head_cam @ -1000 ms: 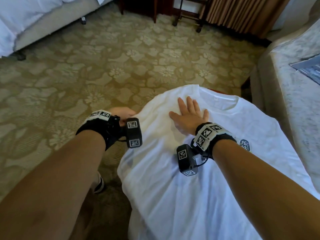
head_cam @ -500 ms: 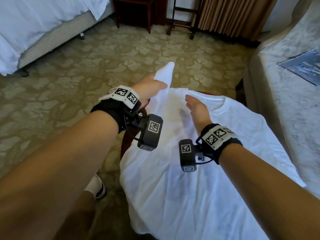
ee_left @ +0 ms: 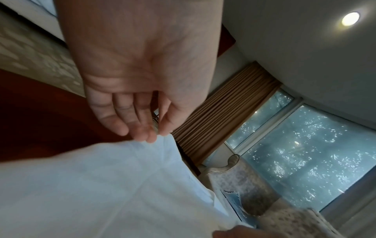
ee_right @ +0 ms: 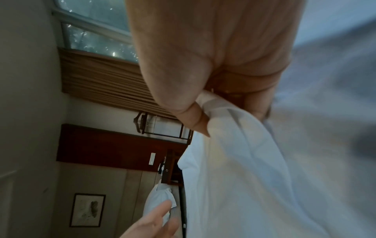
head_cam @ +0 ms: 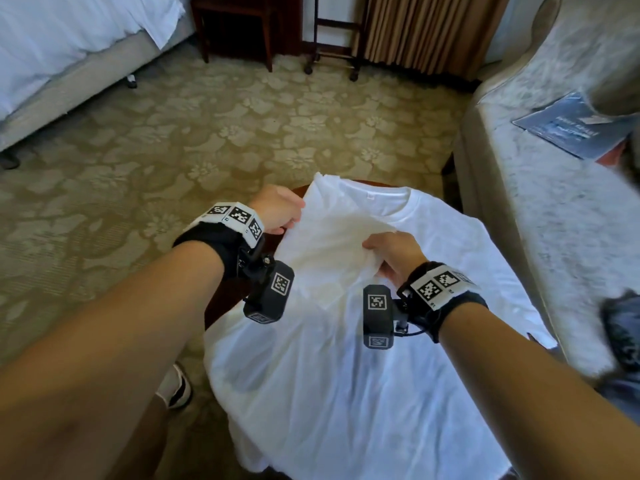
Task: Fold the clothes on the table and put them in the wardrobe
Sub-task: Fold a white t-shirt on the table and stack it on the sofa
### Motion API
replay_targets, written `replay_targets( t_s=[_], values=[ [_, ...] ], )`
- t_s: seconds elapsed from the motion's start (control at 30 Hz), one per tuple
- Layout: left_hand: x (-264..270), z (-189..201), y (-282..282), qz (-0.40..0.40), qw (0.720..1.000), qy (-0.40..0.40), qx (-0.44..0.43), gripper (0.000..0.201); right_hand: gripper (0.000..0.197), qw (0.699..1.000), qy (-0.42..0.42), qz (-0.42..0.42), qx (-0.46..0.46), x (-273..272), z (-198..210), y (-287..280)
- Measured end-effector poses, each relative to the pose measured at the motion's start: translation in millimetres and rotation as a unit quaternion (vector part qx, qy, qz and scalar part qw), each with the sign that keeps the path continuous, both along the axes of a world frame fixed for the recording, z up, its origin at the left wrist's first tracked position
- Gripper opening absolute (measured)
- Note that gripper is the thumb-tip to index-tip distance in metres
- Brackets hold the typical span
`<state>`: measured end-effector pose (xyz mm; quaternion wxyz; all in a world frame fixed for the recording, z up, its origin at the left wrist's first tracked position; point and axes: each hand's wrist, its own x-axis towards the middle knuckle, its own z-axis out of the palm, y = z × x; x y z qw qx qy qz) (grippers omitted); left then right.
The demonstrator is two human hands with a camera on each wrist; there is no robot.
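A white t-shirt [head_cam: 346,375] lies spread over a round dark wood table [head_cam: 298,189], collar at the far side. Its left sleeve and shoulder are turned in over the chest. My left hand [head_cam: 277,211] pinches the folded edge by the left shoulder; the left wrist view shows the thumb and fingertips [ee_left: 142,136] meeting on the cloth's edge [ee_left: 101,185]. My right hand [head_cam: 388,251] grips the sleeve's end over the chest, and in the right wrist view its thumb and fingers are curled round a bunch of the white fabric [ee_right: 244,177].
A pale upholstered chair [head_cam: 554,237] with a blue booklet [head_cam: 571,126] stands close on the right, a dark garment [head_cam: 623,334] on its near edge. A bed [head_cam: 69,46], dark nightstand [head_cam: 235,26] and luggage rack [head_cam: 332,36] stand far across patterned carpet. My shoe [head_cam: 175,389] is left of the table.
My left hand lifted the left sleeve and brought it over the shirt's chest. My right hand went from lying flat on the shirt to gripping the sleeve's end.
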<state>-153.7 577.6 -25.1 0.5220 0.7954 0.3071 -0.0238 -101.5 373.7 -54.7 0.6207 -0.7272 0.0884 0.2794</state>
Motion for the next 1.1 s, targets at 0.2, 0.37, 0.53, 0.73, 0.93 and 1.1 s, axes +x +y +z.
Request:
replay_targets(
  t_s=[0.2,0.37,0.53,0.73,0.93,1.1],
  values=[
    [43,-5,2,-0.036,0.992,-0.050,0.113,0.031,0.048,0.998,-0.044,0.016,-0.048,8,17,6],
    [91,-12,3,-0.177,0.952,0.077,0.237,0.048,0.013,0.994,-0.028,0.078,-0.073,18,6,-7],
    [103,-31,16,-0.135,0.973,0.090,0.166,0.021,0.036,0.992,-0.025,0.103,-0.064,24,-2,-12],
    [110,-23,25,-0.095,0.974,0.075,0.193,0.014,0.011,0.994,-0.080,0.049,-0.060,31,10,-10],
    [123,-16,35,-0.162,0.924,0.124,0.323,0.031,0.029,0.983,-0.145,-0.024,-0.112,56,0,-12],
    [129,-34,30,-0.170,0.913,0.157,0.337,0.037,0.033,0.967,-0.168,-0.040,-0.189,59,-18,-15]
  ],
)
